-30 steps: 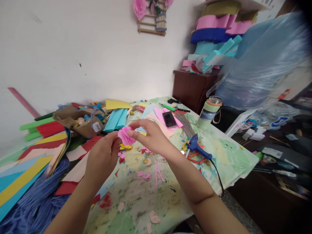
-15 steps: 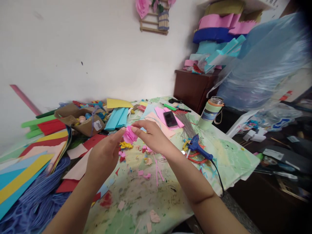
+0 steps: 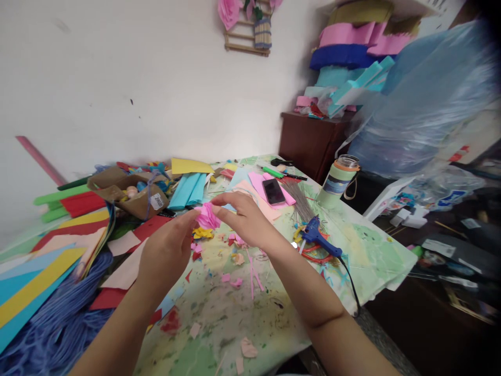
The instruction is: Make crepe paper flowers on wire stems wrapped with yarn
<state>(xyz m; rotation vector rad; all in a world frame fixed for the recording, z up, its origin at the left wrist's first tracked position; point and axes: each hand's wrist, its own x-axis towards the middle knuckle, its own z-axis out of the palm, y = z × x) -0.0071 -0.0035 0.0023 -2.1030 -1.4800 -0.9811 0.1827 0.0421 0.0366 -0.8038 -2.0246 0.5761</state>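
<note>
Risk: thin petals of the pink paper flower (image 3: 206, 216) likely tearing or crushing under a harder pinch.
Right hand (image 3: 247, 219): fingers pinching the flower's right edge, nearly closed.
Left hand (image 3: 166, 249): fingers loosely spread, fingertips touching the flower's left side.
Flower: hovering above the surface (image 3: 250, 313), left of the blue glue gun (image 3: 318, 236).

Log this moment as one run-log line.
left hand: fingertips on pink paper flower | right hand: pinching flower | flower: held above table | nearby: blue glue gun, phone
</note>
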